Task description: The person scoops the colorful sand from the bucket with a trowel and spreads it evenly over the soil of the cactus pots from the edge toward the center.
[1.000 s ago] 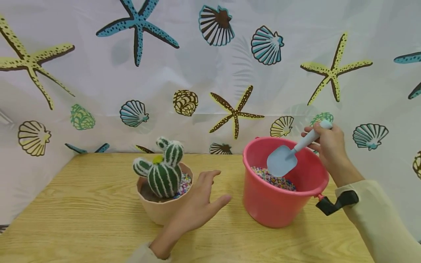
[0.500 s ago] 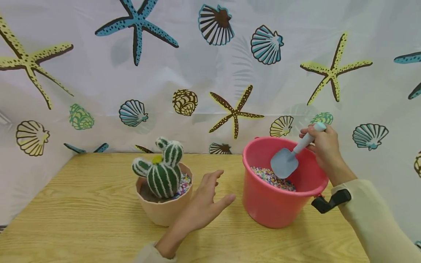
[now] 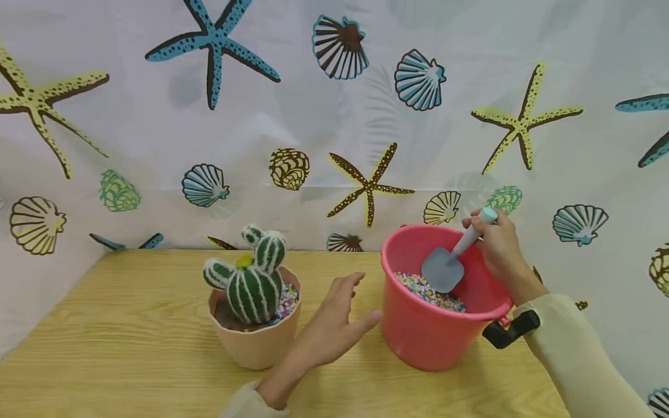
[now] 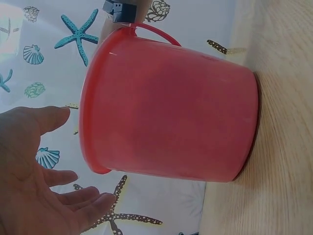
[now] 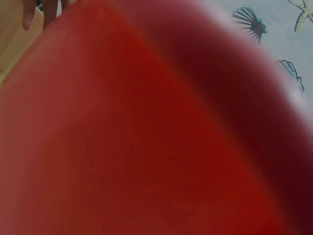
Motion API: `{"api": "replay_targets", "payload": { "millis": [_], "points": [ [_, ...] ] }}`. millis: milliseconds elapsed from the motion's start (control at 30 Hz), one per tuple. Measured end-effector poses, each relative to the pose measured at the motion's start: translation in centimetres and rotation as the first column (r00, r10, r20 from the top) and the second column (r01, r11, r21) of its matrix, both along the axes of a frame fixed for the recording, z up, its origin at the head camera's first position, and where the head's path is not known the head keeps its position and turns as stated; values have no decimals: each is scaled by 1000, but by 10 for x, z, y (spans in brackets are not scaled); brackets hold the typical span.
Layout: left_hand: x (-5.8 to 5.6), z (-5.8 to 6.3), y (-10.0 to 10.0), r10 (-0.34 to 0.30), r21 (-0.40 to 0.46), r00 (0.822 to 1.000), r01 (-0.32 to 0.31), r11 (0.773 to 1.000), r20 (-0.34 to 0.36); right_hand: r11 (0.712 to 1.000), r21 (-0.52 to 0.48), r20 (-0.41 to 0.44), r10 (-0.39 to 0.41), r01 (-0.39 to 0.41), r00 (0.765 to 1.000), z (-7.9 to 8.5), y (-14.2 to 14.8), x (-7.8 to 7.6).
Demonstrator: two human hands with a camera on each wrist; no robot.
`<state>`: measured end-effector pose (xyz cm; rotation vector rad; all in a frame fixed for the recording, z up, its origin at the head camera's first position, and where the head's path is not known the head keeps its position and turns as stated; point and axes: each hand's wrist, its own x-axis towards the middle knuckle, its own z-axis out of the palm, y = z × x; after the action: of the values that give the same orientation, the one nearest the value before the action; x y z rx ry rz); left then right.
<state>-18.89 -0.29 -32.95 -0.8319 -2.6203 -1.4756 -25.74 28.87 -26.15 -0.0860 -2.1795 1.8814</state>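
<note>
My right hand [image 3: 499, 247] grips the handle of a light blue-grey scoop [image 3: 443, 270], its blade pointing down inside a pink bucket [image 3: 428, 339]. Small multicoloured pebbles [image 3: 425, 290] cover the bucket's bottom, and the blade's tip is right at them. My left hand [image 3: 331, 325] hovers between the bucket and a peach flowerpot [image 3: 256, 348], fingers spread and relaxed, holding nothing. A knitted green cactus [image 3: 256, 293] stands in that pot, with coloured pebbles along its right side and a brown-grey surface at the left. In the right wrist view the bucket wall [image 5: 122, 137] fills most of the picture.
Both pots stand on a light wooden table [image 3: 130, 325]. Behind it hangs a white cloth [image 3: 313, 116] printed with starfish and shells. A black wrist-camera mount [image 3: 511, 330] on the right sleeve sits close to the bucket's rim.
My right hand has lowered the scoop deeper into the bucket, down toward the pebbles. My left hand has shifted slightly right. The head view has tilted slightly.
</note>
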Motion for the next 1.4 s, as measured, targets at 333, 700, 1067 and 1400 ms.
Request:
{"api": "replay_targets", "payload": {
  "millis": [333, 700, 1067, 1400],
  "points": [
    [-8, 3, 7, 3, -32, 1000, -3, 999, 3, 935, 341, 16, -108, 96, 994, -1, 3, 4],
    [-24, 2, 14, 3, -40, 1000, -4, 999, -6, 846, 528, -100, -27, 76, 995, 2, -2, 5],
    [-28, 7, 30, -51, -24, 998, 51, 998, 21, 901, 432, -95, 70, -22, 993, -1, -12, 5],
    [-33, 8, 38, -91, 6, 996, 91, 996, -3, 938, 339, -95, 115, -76, 989, -3, -15, 5]
  ]
}}
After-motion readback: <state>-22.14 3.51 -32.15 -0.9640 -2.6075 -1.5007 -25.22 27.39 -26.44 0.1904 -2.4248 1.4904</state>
